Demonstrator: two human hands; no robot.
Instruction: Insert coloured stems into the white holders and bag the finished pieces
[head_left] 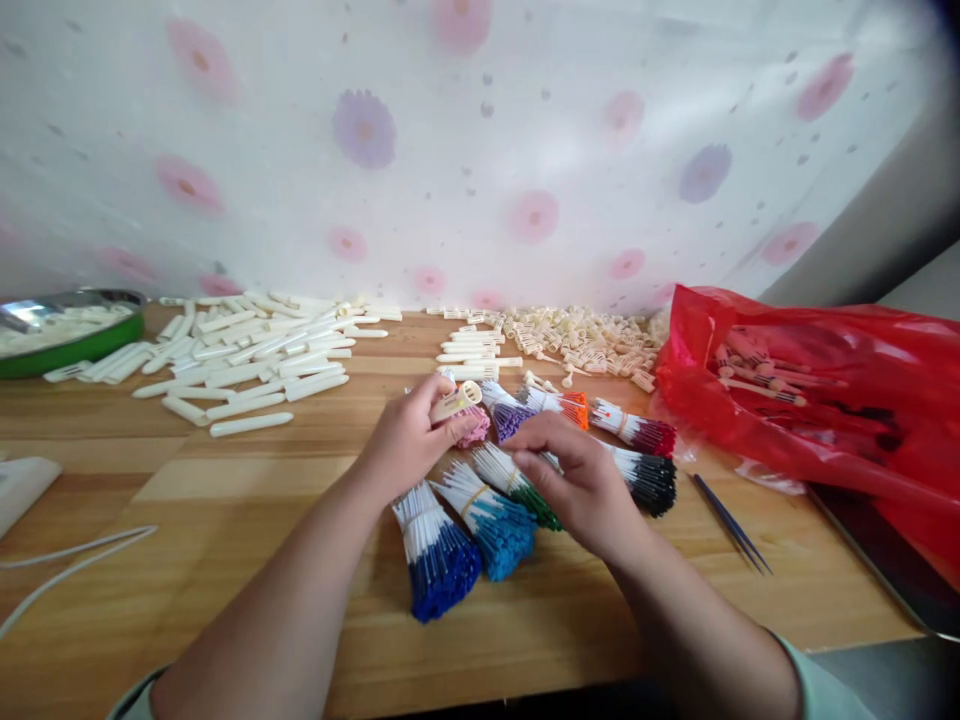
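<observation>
My left hand (405,432) is closed on a cream plastic pen part (459,401) with slots in its round end, which faces right. To the right, my right hand (581,482) makes a pinch; anything between its fingertips is too small to make out. Under and around both hands lie banded bundles of thin white pen refills with coloured ends: a dark blue bundle (439,560), a light blue bundle (491,525), a green bundle (510,475), a black bundle (646,480), a dark red bundle (637,428), an orange bundle (562,402), a purple bundle (504,405) and a pink bundle (474,428), partly hidden.
White pen barrels (247,360) are heaped at the back left beside a green-sided bowl (90,345). Small cream parts (592,340) are piled at the back. A red plastic bag (825,400) with pen parts and dark tweezers (731,525) lie right. A white cable (90,545) is left.
</observation>
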